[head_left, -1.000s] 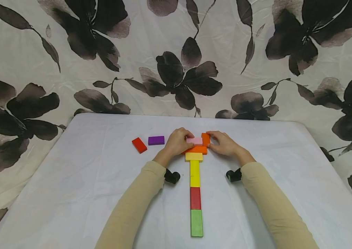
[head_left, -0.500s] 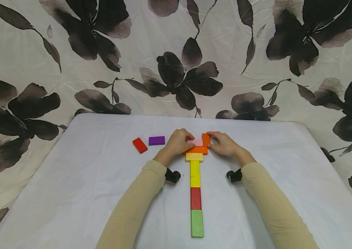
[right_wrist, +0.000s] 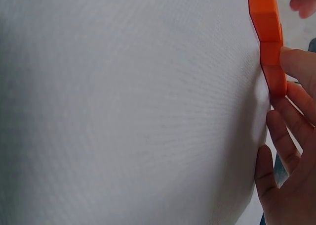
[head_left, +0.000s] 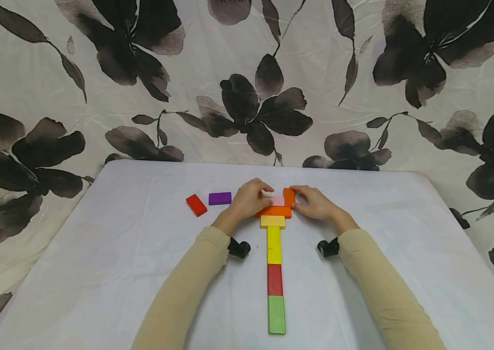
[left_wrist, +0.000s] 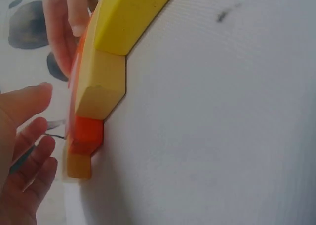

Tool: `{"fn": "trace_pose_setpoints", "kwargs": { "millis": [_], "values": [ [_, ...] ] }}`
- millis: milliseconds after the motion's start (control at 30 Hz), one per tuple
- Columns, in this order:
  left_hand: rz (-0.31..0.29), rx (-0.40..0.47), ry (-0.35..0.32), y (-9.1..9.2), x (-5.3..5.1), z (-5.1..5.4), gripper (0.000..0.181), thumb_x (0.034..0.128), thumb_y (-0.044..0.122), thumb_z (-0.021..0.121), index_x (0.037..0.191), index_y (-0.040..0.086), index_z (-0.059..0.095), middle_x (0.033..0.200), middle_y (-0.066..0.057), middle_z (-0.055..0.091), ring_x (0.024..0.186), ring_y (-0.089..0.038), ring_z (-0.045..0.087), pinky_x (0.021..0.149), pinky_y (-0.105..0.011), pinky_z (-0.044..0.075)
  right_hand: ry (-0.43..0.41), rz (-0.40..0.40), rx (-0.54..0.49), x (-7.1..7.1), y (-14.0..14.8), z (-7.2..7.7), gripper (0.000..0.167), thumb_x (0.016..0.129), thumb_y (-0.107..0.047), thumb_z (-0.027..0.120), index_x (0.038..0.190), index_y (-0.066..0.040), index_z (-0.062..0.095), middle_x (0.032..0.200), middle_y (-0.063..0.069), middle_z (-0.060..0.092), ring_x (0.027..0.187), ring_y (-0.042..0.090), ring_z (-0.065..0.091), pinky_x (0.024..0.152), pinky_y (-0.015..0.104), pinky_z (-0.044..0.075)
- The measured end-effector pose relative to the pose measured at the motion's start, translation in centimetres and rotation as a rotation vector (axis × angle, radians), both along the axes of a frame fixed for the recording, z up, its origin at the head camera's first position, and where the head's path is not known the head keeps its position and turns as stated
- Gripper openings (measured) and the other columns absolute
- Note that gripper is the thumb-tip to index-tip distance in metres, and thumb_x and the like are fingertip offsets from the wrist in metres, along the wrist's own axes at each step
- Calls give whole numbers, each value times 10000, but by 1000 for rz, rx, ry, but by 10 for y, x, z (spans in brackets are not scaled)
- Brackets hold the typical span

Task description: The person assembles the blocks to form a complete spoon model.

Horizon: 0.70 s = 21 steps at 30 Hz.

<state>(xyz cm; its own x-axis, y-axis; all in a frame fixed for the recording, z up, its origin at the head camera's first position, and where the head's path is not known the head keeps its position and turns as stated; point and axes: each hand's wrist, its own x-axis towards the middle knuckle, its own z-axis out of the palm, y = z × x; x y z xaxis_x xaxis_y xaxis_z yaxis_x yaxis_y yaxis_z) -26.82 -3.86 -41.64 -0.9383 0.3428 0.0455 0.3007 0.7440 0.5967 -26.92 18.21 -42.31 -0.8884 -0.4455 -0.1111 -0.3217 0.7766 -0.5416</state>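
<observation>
In the head view, my left hand (head_left: 247, 198) is just left of a pink block (head_left: 278, 201) and hides its left end. Its thumb (left_wrist: 34, 101) and loosely bent fingers stand apart from the blocks in the left wrist view. My right hand (head_left: 314, 201) holds an orange block (head_left: 289, 197) at the pink one's right end, thumb (right_wrist: 296, 64) on its side and a finger at its far end. A longer orange block (head_left: 274, 211) lies crosswise below them. An amber-coloured block (left_wrist: 79, 164) shows by the left fingers, hidden in the head view.
Below runs a column: a pale yellow crosswise block (head_left: 273, 221), then yellow (head_left: 274, 244), red (head_left: 275, 279) and green (head_left: 276, 314) blocks. A purple block (head_left: 220, 198) and a loose red block (head_left: 196, 205) lie left on the white table (head_left: 120, 253). Floral cloth (head_left: 247, 48) hangs behind.
My left hand has drawn slightly left, and its thumb and index finger have parted a little at the pink block. The right hand and the blocks look unmoved.
</observation>
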Motion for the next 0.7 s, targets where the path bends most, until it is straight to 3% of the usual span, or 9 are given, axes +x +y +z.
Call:
{"fn": "trace_pose_setpoints", "kwargs": {
  "millis": [233,367,567,700],
  "values": [
    [9,72,21,-12,9,20,280,827,206,687,1096,133,659,1077,-30,587,960,-185,532,817,-272,505,-1,-5,13,0,0,0,555,895,-227,562,1397,-89,371,1357,157,447,1214,323,410,1058,496,298],
    [15,79,75,-25,12,28,254,824,207,691,1067,138,668,1060,-11,595,989,-211,538,810,-285,496,12,4,13,0,1,0,554,896,-218,560,1396,-79,368,1347,170,452,1203,329,415,1052,495,304],
    [27,83,164,-53,10,33,241,806,180,708,1040,131,677,1052,-54,619,981,-264,552,811,-335,474,3,-1,9,0,0,1,556,890,-218,569,1392,-82,377,1348,155,453,1201,315,420,1054,477,312],
    [59,103,138,-73,7,30,266,799,191,715,1053,125,672,1064,-61,618,990,-258,549,846,-358,472,1,1,14,0,0,1,555,893,-224,563,1395,-83,372,1353,153,448,1204,314,416,1056,479,309]
  ]
}}
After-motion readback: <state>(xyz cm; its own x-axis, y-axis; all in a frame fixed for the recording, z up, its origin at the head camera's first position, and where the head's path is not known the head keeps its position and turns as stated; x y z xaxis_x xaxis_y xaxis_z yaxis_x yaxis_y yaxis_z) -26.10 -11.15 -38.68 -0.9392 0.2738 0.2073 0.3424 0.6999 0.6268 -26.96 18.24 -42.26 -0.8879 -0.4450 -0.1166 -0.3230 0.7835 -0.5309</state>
